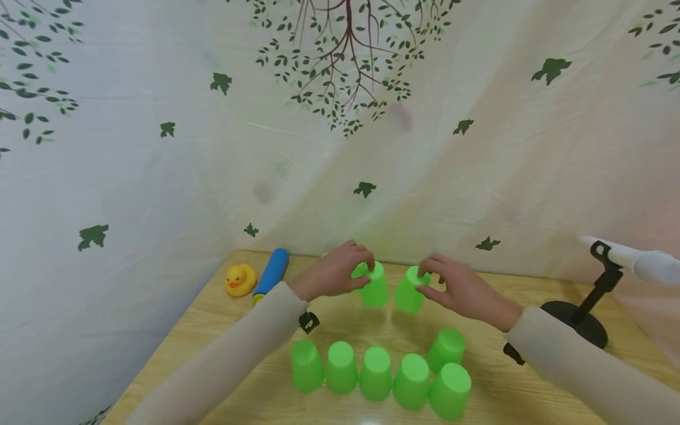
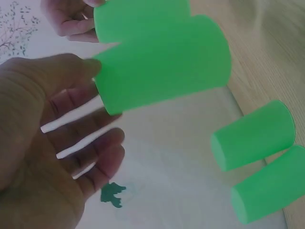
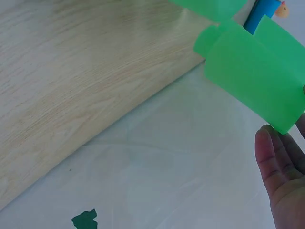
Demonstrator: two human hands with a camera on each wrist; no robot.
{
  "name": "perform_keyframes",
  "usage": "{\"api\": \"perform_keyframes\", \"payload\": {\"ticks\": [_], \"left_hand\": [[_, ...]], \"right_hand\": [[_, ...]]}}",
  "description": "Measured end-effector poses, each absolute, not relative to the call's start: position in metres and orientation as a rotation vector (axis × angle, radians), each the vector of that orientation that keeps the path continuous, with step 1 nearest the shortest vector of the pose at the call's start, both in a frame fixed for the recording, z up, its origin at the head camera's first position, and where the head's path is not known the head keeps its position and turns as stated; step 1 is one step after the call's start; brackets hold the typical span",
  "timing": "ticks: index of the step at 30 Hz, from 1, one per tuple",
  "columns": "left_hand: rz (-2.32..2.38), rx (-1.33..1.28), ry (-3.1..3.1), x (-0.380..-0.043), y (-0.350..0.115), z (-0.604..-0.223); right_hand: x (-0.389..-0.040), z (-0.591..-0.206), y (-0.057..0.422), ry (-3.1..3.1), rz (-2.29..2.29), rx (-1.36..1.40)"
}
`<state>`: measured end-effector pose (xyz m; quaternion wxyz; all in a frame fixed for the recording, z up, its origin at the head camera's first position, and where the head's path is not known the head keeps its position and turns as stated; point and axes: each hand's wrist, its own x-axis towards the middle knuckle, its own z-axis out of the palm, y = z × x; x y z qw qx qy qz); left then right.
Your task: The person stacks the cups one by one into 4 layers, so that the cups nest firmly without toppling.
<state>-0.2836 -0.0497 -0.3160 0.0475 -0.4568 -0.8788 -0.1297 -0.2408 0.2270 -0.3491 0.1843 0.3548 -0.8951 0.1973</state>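
Note:
My left hand (image 1: 340,270) pinches an upside-down green cup (image 1: 375,288) at its closed end. The left wrist view shows the thumb on the near side of that cup (image 2: 164,67), the fingers partly hidden behind it. Close by on the right, my right hand (image 1: 461,290) holds a second upside-down green cup (image 1: 408,294) by its top, fingertips and thumb at the upper rim. Both cups tilt slightly, side by side near the table's back. Two more green cups, one (image 2: 255,136) beside the other (image 2: 271,186), stand by the back edge, mostly hidden behind my left hand in the head view.
Several upside-down green cups (image 1: 376,373) form a front row on the wooden table (image 1: 255,383), with one more cup (image 1: 446,349) behind its right end. A yellow duck (image 1: 240,280) and blue cylinder (image 1: 273,273) lie back left. A black-based stand (image 1: 576,324) is at right.

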Motion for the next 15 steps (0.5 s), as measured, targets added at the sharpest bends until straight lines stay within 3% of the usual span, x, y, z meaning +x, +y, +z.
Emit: {"api": "perform_keyframes", "payload": {"ticks": [7, 15], "left_hand": [[-0.352, -1.473, -2.638, -0.316, -0.031, -0.33], [-0.308, -1.388, -2.714, -0.342, -0.015, -0.348]], "right_hand": [[-0.263, -0.352, 0.235, -2.526, 0.542, 0.963], [-0.286, -0.362, 0.241, -2.619, 0.581, 0.903]]}}
